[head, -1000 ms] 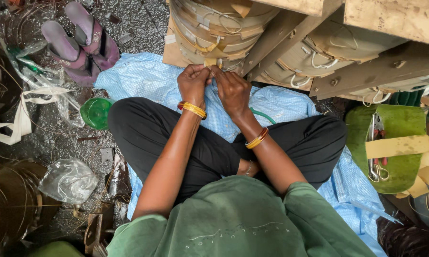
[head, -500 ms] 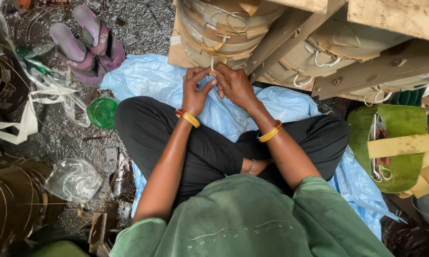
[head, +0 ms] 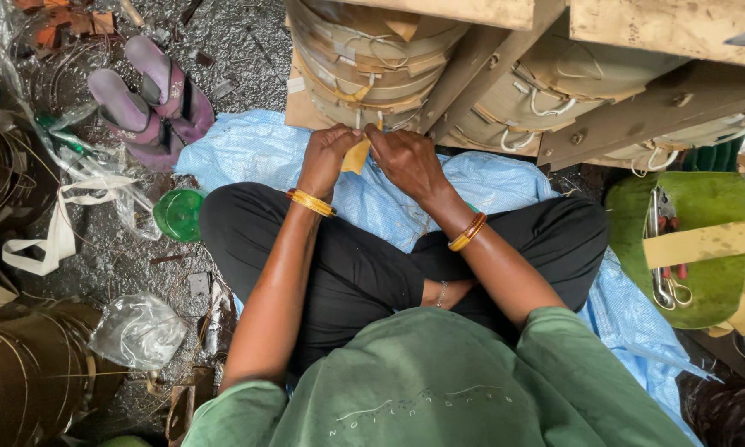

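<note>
I sit cross-legged on a light blue woven sheet (head: 248, 149). My left hand (head: 327, 153) and my right hand (head: 405, 157) meet in front of my knees, both pinching a small tan strip piece (head: 356, 155) between them. Each wrist carries orange and gold bangles. Right beyond my hands stands a stack of coiled tan strips tied with string (head: 364, 58).
Wooden beams (head: 629, 116) and more tied coils (head: 546, 91) fill the upper right. A green bag (head: 695, 207) with scissors (head: 666, 273) lies right. Purple sandals (head: 149, 95), a green lid (head: 178, 215), plastic bags (head: 136, 331) and wire hoops (head: 8, 165) clutter the left floor.
My hands have lifted forward from my lap towards the coil stack, and the tan piece now shows between my fingers. The view has shifted slightly.
</note>
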The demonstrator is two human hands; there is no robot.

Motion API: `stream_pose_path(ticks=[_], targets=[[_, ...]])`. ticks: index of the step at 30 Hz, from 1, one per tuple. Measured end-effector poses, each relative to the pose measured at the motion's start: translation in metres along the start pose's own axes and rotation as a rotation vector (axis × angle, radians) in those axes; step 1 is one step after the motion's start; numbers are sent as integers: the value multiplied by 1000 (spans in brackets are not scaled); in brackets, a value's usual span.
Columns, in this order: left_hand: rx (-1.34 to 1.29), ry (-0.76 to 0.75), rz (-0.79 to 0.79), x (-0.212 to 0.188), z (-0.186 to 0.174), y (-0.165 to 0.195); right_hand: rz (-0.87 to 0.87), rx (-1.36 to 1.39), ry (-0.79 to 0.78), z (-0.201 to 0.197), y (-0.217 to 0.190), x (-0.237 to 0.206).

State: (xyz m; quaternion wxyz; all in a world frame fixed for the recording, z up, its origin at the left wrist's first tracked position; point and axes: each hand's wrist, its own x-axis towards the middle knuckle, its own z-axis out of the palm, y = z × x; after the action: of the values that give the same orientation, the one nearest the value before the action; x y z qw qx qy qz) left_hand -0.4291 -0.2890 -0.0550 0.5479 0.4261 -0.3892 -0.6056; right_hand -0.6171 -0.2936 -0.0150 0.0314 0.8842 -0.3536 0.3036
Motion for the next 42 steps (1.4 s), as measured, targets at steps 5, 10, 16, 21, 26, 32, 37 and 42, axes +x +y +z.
stream_pose_path(ticks=[5,10,16,21,26,32,37,42], targets=[[-220,125,-86,4,10,1,287,204,37,7,8,0],[-106,96,-104,17,25,-11,588,475,5,5,2,5],[21,304,37,35,37,-29,521,219,308,5,-14,5],[93,396,105,20,45,-23,425,96,187,5,-27,4],[-23,244,114,-5,32,-6,615,488,-6,8,-31,13],[838,138,321,-15,-2,18,827,1194,-116,23,-23,17],[1076,31,546,-9,-28,46,841,911,-145,23,-40,13],[1054,-22,255,2,-23,57,264,-219,-72,21,-58,7]])
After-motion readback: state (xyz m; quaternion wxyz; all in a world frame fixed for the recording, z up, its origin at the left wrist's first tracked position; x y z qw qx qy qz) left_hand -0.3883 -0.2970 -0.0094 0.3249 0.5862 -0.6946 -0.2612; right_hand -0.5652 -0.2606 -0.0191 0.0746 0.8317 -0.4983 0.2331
